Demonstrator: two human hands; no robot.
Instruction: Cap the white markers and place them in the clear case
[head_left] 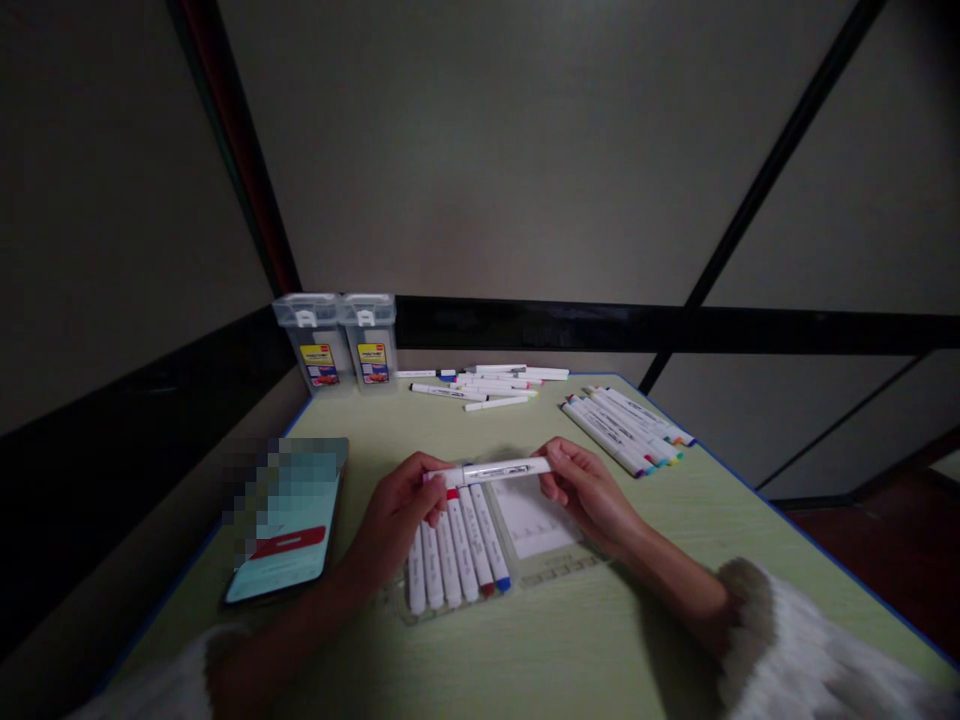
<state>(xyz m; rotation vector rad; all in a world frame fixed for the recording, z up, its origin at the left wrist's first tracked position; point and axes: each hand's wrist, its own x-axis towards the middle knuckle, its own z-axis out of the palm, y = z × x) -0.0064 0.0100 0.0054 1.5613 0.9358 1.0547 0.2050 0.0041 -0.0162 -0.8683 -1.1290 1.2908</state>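
Between my two hands a white marker pen (506, 470) is held level, one end in each. My left hand (405, 505) pinches its left end, where a bit of purple shows at the tip. Fingers of my right hand (585, 490) close round the other end. Just below the pen lies a clear plastic tray (517, 578). Its left half carries a row of white markers (454, 555), some with red, brown or blue ends, partly hidden by my left hand. A white card (536, 520) sits in the right half, partly behind my right hand.
A phone or tablet (296, 530) with a lit screen lies at the left. Two clear lidded boxes (315, 345) stand at the back left. Loose markers (495, 382) are scattered at the back, and a row of markers (622, 430) lies near the table's right edge (772, 512).
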